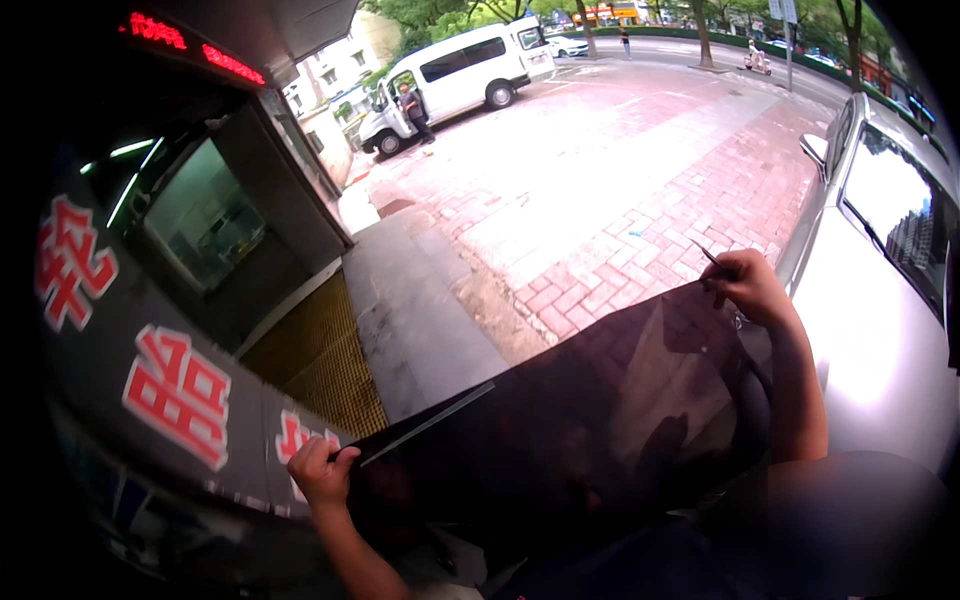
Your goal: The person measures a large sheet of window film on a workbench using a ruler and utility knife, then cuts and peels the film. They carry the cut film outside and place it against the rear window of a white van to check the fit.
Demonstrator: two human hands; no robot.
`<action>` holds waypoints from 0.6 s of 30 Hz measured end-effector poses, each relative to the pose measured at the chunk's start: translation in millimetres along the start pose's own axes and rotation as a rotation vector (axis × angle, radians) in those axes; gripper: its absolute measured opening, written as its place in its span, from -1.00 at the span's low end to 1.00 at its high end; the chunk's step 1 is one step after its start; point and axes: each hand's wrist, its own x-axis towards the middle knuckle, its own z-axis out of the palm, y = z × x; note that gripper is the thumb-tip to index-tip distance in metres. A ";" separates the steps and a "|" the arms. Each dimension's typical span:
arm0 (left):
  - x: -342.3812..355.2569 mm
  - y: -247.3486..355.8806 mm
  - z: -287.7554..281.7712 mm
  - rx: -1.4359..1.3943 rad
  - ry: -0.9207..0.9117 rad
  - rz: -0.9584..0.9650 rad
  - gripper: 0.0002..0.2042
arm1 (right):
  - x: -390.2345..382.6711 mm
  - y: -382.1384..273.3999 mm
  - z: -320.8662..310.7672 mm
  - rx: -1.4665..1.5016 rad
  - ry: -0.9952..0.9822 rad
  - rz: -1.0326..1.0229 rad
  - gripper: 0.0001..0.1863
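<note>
A large dark, see-through sheet of film [540,430] is stretched between my hands, slanting up to the right. At its left corner my left hand [322,470] is closed on the edge, thumb on top. My right hand [748,287] is higher and farther away, pinching the upper right corner. A thin, dark, pointed tool [712,256] sticks out from the right fingers; its exact kind cannot be made out. Along the sheet's far left edge runs a pale, straight strip [430,424]. Brick paving shows dimly through the right part, and the near edge merges into shadow.
A silver car [870,330] stands close on my right. To the left is a dark shop wall [110,340] with large red characters, beside a yellow floor grating [318,350]. A person [411,108] stands by a white van [455,75]. A blurred round shape [860,510] covers the lower right.
</note>
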 end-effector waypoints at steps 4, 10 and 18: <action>87.5 -39.5 124.5 0.001 -0.050 -0.018 -0.32 | 122.1 43.4 8.5 -0.022 0.069 -0.028 -0.94; 222.2 -86.6 290.6 -0.046 -0.069 0.068 -0.32 | 290.2 89.9 8.3 -0.081 0.153 0.013 -0.92; 316.9 -137.7 538.5 -0.060 -0.092 0.016 -0.32 | 525.4 238.3 29.7 -0.009 0.177 -0.004 -0.93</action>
